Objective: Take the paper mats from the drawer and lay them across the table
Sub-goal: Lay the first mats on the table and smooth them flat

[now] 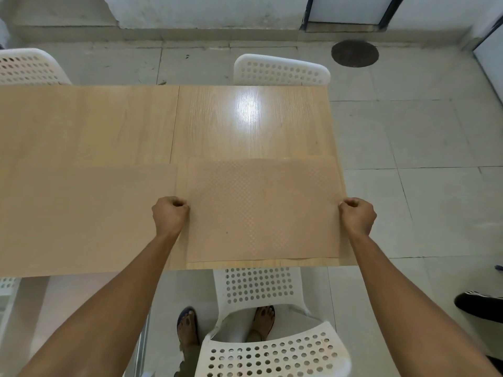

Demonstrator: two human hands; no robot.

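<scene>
A brown paper mat (pixel 262 210) with a fine checkered texture lies on the right end of the light wooden table (pixel 217 121). My left hand (pixel 170 214) pinches its left edge and my right hand (pixel 356 214) pinches its right edge, both with fingers closed. A second sheet's edge peeks out under the mat along its near side. Another plain brown mat (pixel 87 216) lies flat on the table to the left, touched by neither hand. No drawer is in view.
White perforated chairs stand at the near side (pixel 272 352), the far side (pixel 281 70) and the far left (pixel 27 68). The table's right edge is just past the mat. Another person's dark shoe (pixel 479 304) is on the tiled floor at right.
</scene>
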